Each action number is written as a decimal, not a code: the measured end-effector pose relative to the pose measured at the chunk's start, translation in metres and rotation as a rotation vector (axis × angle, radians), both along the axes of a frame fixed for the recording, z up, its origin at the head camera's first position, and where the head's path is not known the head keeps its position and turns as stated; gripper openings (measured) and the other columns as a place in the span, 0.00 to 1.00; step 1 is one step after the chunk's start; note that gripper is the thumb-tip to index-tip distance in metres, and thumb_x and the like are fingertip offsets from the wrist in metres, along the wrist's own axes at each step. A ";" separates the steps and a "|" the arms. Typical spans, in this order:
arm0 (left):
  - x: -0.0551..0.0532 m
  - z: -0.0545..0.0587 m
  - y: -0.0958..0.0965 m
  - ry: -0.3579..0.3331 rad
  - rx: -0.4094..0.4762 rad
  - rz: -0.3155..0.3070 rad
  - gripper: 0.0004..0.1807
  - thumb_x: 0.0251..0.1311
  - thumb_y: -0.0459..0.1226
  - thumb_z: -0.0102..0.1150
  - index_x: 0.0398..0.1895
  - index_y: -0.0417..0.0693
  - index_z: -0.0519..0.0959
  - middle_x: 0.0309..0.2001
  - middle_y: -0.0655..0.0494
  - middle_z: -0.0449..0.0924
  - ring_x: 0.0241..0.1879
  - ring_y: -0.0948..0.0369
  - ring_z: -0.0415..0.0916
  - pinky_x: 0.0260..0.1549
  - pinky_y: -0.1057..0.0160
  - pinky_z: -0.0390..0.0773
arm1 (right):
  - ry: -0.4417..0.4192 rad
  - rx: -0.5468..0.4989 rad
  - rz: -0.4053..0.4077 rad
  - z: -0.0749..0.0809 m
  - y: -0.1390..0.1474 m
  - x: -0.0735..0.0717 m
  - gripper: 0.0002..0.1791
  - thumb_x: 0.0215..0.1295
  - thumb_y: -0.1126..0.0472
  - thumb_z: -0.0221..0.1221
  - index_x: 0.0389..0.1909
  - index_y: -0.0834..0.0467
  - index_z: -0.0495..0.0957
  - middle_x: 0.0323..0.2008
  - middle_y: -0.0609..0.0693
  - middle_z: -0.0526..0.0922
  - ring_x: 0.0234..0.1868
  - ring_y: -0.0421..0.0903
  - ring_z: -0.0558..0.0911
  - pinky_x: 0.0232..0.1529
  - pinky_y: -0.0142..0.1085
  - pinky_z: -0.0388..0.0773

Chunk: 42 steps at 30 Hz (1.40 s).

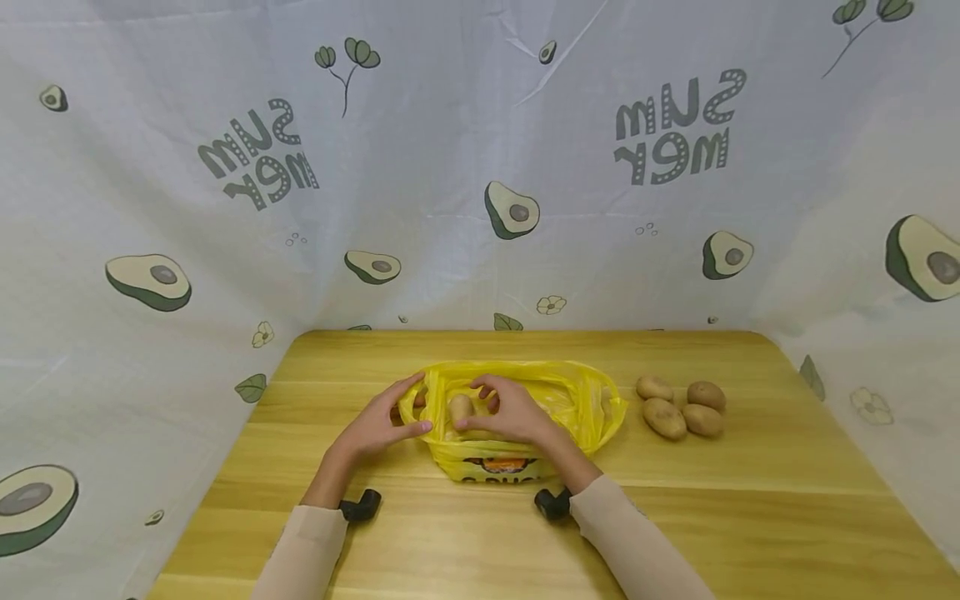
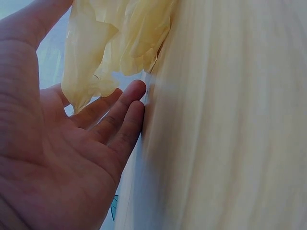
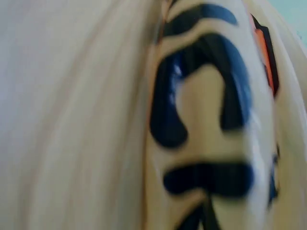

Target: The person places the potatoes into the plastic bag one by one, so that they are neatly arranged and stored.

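A printed cloth hangs behind and beside a wood-grain table. On the table stands a yellow plastic bag, its mouth facing up. The left hand is at the bag's left end, thumb and index finger spread wide along the rim by the handle; the left wrist view shows the other fingers extended, nothing pinched in them. The right hand reaches into the mouth with bent fingers, the thumb low and apart from them.

To the bag's right, well apart from it, four potatoes lie clustered. One more potato is inside the mouth, near the left end, at the right thumb's tip. Whether the right fingers pinch it I cannot tell: the right wrist view shows only printed plastic.

The step in hand seems to be handling this single potato inside the bag. The next move probably calls for a steady rim and a right hand lifted clear without snagging the film.
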<state>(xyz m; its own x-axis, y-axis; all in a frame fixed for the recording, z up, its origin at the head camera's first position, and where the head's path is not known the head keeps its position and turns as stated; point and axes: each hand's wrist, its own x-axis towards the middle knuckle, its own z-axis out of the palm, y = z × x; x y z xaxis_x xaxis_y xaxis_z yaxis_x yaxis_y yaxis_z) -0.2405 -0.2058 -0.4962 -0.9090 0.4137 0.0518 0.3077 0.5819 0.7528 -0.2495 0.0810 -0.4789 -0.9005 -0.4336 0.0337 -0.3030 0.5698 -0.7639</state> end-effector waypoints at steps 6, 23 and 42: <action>0.001 -0.001 0.000 0.002 0.004 -0.001 0.49 0.62 0.57 0.68 0.82 0.61 0.56 0.81 0.48 0.57 0.79 0.42 0.55 0.72 0.34 0.63 | 0.006 -0.029 -0.014 0.004 0.019 0.003 0.39 0.59 0.42 0.73 0.65 0.58 0.76 0.54 0.54 0.81 0.47 0.48 0.81 0.49 0.44 0.81; 0.003 -0.001 -0.002 -0.005 0.020 0.017 0.48 0.62 0.56 0.69 0.82 0.61 0.56 0.80 0.48 0.58 0.78 0.44 0.58 0.70 0.38 0.67 | 0.113 -0.047 0.018 0.021 0.071 0.014 0.29 0.67 0.49 0.68 0.64 0.59 0.77 0.56 0.61 0.81 0.47 0.50 0.81 0.45 0.37 0.81; 0.003 0.000 0.001 -0.006 0.043 0.010 0.48 0.63 0.54 0.69 0.82 0.58 0.57 0.80 0.45 0.58 0.77 0.43 0.59 0.70 0.37 0.67 | 0.192 -0.036 -0.109 0.034 0.128 0.023 0.25 0.69 0.52 0.68 0.61 0.61 0.78 0.52 0.60 0.83 0.46 0.51 0.81 0.46 0.42 0.82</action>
